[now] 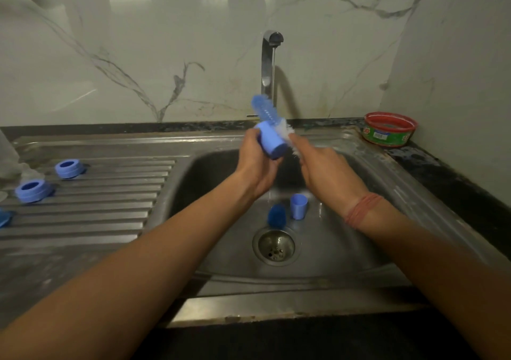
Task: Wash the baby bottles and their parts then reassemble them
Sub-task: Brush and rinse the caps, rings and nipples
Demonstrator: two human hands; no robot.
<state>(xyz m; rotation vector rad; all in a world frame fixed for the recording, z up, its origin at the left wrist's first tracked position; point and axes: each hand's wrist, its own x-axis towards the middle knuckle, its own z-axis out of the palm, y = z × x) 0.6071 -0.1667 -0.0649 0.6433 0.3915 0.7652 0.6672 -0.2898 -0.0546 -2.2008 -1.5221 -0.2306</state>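
Gripping a light-blue plastic bottle cap over the steel sink, left hand curls around it. Right hand pinches a white-bristled blue bottle brush beside it. Two light-blue screw rings lie left on the drainboard.

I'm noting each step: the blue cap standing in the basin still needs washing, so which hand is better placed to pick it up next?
The left hand, probably. It holds only a blue cap, easy to set down, while the right hand grips the brush. The standing cap sits between both.

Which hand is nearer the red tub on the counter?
Right. The right hand is over the sink basin, on the side toward the red tub. The left hand, gripping the blue cap, is farther away.
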